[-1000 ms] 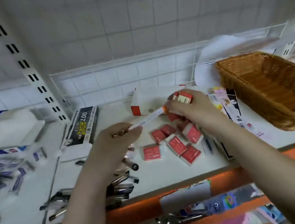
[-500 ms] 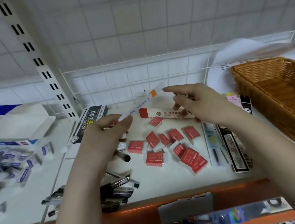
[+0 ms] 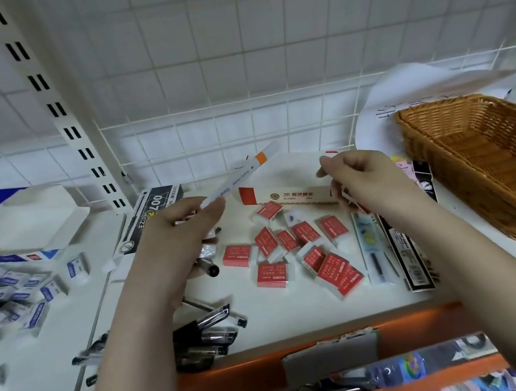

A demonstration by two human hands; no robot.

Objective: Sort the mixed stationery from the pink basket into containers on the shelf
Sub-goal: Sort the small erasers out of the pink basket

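The left hand [image 3: 184, 231] gripped a white marker [image 3: 240, 177] with an orange band, its fingers curled round the near end — the marker slanted up and to the right above the shelf [image 3: 304, 317]. The right hand [image 3: 367, 184] hovered just right of it, fingers curled, pinching something small and white; what it was I could not tell. Beneath lay scattered red eraser boxes [image 3: 304, 255] near a long red-and-white box [image 3: 287, 192]. Black pens [image 3: 205, 337] lay near the front edge — a wicker basket [image 3: 490, 163] stood at far right.
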